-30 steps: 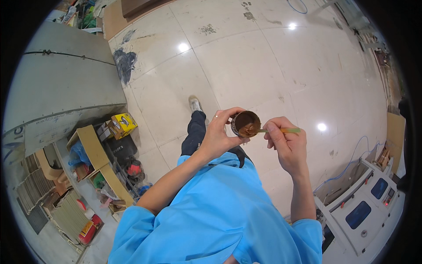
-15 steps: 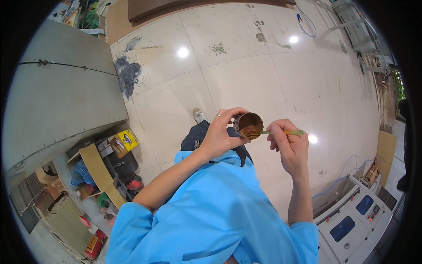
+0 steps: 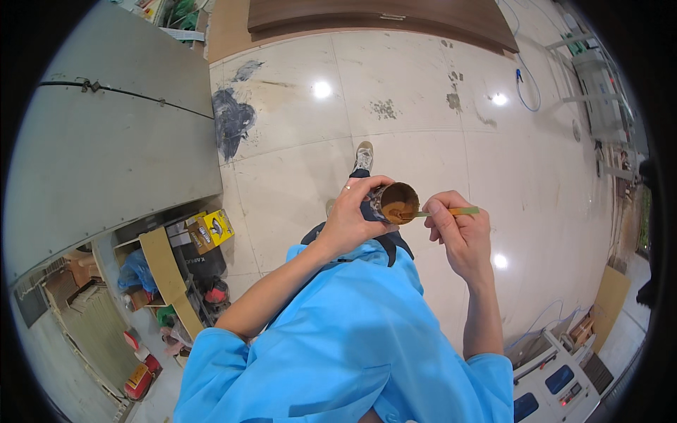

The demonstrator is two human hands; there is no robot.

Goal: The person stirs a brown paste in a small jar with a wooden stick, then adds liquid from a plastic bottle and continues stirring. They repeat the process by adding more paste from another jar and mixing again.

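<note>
The left hand (image 3: 352, 215) is curled closed around a small round tin (image 3: 395, 204) with brown paste inside, holding it tilted in front of the chest, above the pale tiled floor (image 3: 296, 106). Just to its right, the right hand (image 3: 455, 229) pinches a thin stick (image 3: 444, 211) between thumb and fingers, the other fingers folded in, and the stick's tip dips into the paste in the tin. A grey panel (image 3: 106, 155) lies to the left, with a yellow box (image 3: 211, 229) near its lower corner.
</note>
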